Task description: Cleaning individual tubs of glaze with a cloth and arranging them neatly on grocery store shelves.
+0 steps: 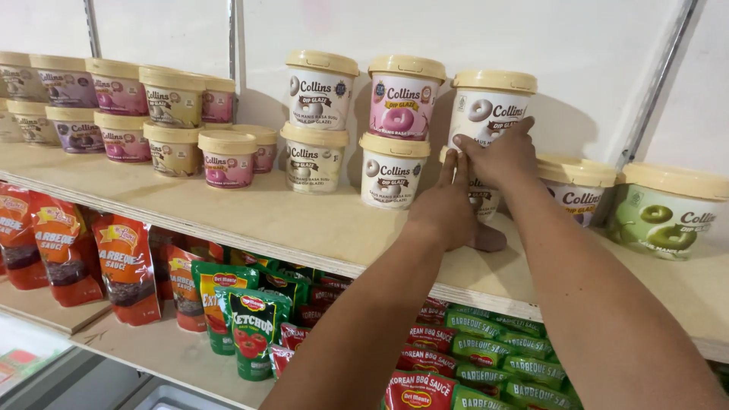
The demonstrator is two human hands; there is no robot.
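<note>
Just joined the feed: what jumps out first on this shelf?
Both hands meet on a two-high stack of white tubs with cream lids at centre-right of the wooden shelf: the left hand on the lower tub, the right hand on the upper. Red and green sauce pouches crowd the shelf below.

1. On the upper wooden shelf [250, 216], near its back, tubs with cream lids stand stacked in twos: a white-labelled tub [320, 89] on a pale one [313, 158], and a pink-labelled tub [404, 97] on a white one [392, 170].
2. Further right, a white tub with a ring picture [486, 106] tops a lower tub that is mostly hidden.
3. Toward the shelf's right end stands a green-labelled tub [662, 212].
4. At the left end – a cluster of smaller tubs [121, 106], labels purple, pink and tan.
5. On the lower shelf lie pouches – red-orange ones [125, 266] at left, a green pouch [254, 330] at the front edge, red and green sachets [486, 357] at right.
</note>
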